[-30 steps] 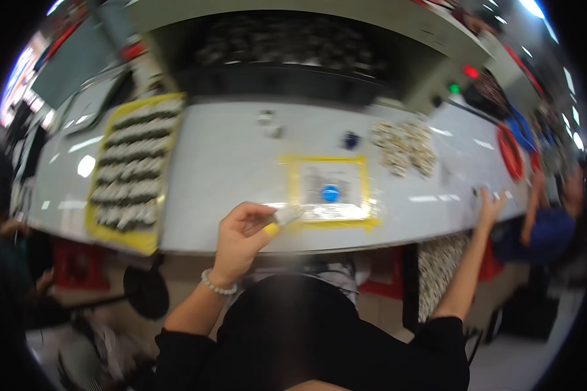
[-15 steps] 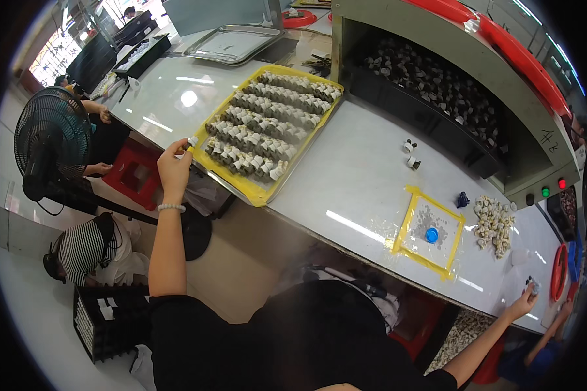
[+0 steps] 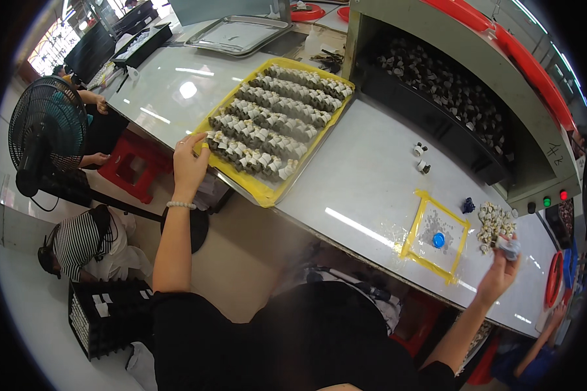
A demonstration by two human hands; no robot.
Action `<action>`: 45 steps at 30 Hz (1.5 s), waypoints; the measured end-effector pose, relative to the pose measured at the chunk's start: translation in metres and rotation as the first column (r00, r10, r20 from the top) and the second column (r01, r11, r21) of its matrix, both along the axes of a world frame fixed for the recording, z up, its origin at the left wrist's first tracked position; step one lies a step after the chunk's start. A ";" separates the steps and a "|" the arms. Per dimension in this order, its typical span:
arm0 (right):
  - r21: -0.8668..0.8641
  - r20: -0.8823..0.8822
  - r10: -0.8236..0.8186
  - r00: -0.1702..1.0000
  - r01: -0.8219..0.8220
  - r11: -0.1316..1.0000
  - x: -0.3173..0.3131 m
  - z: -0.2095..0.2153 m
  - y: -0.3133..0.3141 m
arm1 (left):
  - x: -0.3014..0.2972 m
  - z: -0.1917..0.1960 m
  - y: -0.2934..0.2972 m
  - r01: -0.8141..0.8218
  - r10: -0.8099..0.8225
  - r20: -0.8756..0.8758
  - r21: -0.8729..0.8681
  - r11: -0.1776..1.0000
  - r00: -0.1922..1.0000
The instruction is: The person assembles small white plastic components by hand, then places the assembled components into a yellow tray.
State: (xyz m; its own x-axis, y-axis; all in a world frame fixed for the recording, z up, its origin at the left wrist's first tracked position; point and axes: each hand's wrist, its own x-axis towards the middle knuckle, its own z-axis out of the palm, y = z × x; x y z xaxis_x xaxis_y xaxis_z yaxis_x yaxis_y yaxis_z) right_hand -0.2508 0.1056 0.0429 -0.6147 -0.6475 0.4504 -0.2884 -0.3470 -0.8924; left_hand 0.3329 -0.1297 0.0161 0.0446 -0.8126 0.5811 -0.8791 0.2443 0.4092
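table edge (image 3: 346, 244): right hand (image 3: 499, 274) now raised

1. The left hand (image 3: 189, 164) touches the near edge of the yellow tray (image 3: 262, 190) (rows of small wrapped parts fill it).
2. The right hand (image 3: 500, 272) pinches a small grey part (image 3: 510, 247) beside the loose pile (image 3: 494, 221).
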 end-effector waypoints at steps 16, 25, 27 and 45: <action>0.188 0.352 0.719 0.600 -0.798 0.573 0.238 0.029 -0.123 | -0.165 0.055 0.102 0.886 -0.079 -0.989 0.074 0.458 0.124; 0.150 0.139 0.760 0.635 -0.772 0.618 0.267 0.037 -0.132 | -0.125 0.037 0.071 0.728 -0.063 -0.998 -0.056 0.684 -0.017; 0.023 0.045 0.802 0.596 -0.803 0.596 0.258 0.051 -0.118 | -0.096 0.047 0.045 0.558 -0.156 -0.987 -0.150 0.816 -0.037; -0.453 -0.026 0.863 -0.505 -0.764 -0.460 0.235 0.105 -0.080 | 0.176 -0.017 -0.172 -0.423 0.458 -0.581 0.206 0.882 0.673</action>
State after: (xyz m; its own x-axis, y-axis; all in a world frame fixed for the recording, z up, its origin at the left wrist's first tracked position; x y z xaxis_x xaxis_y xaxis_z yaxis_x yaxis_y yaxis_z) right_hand -0.0161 0.0253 0.1482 0.6234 -0.3265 0.7105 0.7699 0.0974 -0.6307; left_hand 0.5085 -0.3021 -0.0010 0.7265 -0.6341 0.2646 -0.4468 -0.1434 0.8831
